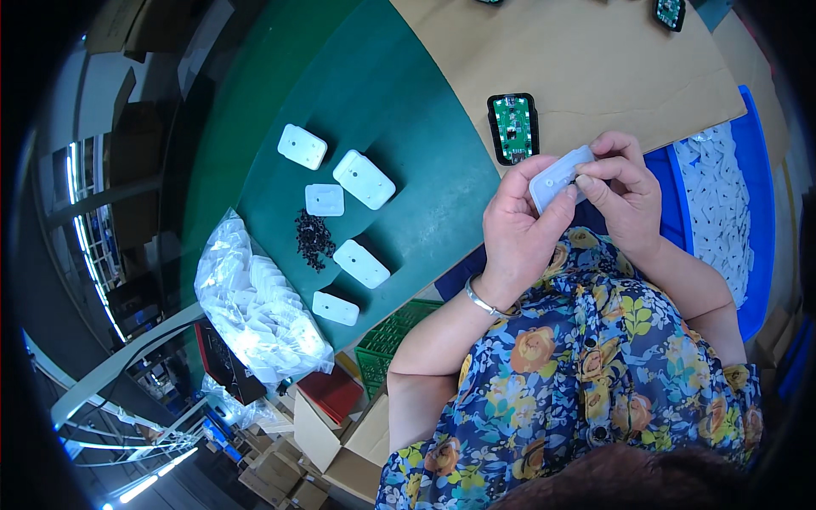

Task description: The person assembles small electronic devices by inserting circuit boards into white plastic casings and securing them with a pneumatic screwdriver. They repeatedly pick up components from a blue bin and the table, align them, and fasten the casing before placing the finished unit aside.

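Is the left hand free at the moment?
No, the left hand is holding a white plastic cover between thumb and fingers.

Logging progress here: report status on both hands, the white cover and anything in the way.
Left hand holding white cover; right hand at its edge, grip unclear. Cover tilted, partly hidden by the hands. Circuit board just beyond, not blocking.

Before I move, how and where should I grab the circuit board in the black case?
From above, I'd pinch the black case across its long side rims: it lies on the cardboard with its green circuit board facing up, uncovered, so the middle is probably best left alone.
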Demonstrator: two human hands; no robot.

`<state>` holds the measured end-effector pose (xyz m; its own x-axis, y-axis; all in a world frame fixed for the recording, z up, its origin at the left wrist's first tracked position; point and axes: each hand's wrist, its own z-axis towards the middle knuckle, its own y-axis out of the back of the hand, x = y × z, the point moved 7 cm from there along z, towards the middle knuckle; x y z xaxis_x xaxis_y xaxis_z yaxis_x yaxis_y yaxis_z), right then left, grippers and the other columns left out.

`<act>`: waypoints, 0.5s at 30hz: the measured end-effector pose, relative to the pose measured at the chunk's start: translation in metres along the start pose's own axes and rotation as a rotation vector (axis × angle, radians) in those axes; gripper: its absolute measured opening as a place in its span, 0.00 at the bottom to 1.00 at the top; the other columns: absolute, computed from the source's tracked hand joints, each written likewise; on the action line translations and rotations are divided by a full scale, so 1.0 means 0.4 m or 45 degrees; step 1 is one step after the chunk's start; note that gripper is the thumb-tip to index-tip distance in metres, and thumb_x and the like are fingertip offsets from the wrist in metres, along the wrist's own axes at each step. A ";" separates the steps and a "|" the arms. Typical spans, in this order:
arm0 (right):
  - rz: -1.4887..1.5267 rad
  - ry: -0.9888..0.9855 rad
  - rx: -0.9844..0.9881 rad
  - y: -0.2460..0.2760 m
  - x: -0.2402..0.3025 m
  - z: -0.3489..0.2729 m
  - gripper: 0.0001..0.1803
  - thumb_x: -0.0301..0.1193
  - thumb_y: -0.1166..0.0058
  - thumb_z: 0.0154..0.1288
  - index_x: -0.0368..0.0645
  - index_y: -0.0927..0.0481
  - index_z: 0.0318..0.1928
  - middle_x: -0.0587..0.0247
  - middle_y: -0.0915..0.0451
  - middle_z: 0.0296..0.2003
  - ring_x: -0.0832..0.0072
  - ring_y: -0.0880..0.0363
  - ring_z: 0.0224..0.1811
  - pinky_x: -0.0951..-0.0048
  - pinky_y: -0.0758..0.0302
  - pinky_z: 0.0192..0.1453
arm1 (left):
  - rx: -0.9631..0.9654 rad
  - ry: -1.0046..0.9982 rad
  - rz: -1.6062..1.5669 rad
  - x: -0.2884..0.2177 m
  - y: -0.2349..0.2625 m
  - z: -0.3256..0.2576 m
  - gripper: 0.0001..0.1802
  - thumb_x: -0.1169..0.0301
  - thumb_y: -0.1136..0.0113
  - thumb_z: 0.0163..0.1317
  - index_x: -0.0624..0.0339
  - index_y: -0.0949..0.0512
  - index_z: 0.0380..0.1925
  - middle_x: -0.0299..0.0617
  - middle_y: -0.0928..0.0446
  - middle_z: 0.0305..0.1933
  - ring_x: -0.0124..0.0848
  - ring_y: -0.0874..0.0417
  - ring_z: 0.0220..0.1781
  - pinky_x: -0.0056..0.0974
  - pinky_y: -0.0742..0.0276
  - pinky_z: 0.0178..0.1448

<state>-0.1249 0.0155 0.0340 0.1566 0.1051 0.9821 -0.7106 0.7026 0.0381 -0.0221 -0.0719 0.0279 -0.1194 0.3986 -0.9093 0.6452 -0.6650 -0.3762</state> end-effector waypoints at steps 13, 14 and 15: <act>-0.425 0.267 0.199 0.015 0.043 0.013 0.11 0.23 0.39 0.50 0.40 0.21 0.37 0.61 0.27 0.36 0.73 0.27 0.36 0.77 0.30 0.38 | -0.121 -0.094 0.349 -0.012 0.033 0.006 0.13 0.78 0.43 0.56 0.64 0.30 0.42 0.37 0.25 0.36 0.20 0.26 0.36 0.27 0.27 0.38; -0.485 0.302 0.247 0.015 0.048 0.015 0.12 0.23 0.39 0.49 0.40 0.21 0.37 0.60 0.27 0.35 0.72 0.27 0.35 0.77 0.30 0.37 | -0.088 -0.127 0.441 -0.008 0.036 0.008 0.13 0.78 0.44 0.56 0.65 0.30 0.43 0.37 0.25 0.38 0.21 0.25 0.37 0.27 0.26 0.39; -0.529 0.360 0.248 0.008 0.062 0.019 0.11 0.23 0.39 0.48 0.40 0.21 0.35 0.61 0.26 0.31 0.71 0.26 0.31 0.76 0.31 0.32 | -0.054 -0.160 0.534 -0.007 0.034 0.008 0.14 0.79 0.44 0.56 0.65 0.30 0.43 0.38 0.25 0.40 0.21 0.24 0.39 0.26 0.26 0.41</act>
<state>-0.1283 0.0150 0.0599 0.6111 0.0506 0.7899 -0.6593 0.5848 0.4726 -0.0156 -0.0841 0.0247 0.0701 0.0181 -0.9974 0.6877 -0.7251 0.0352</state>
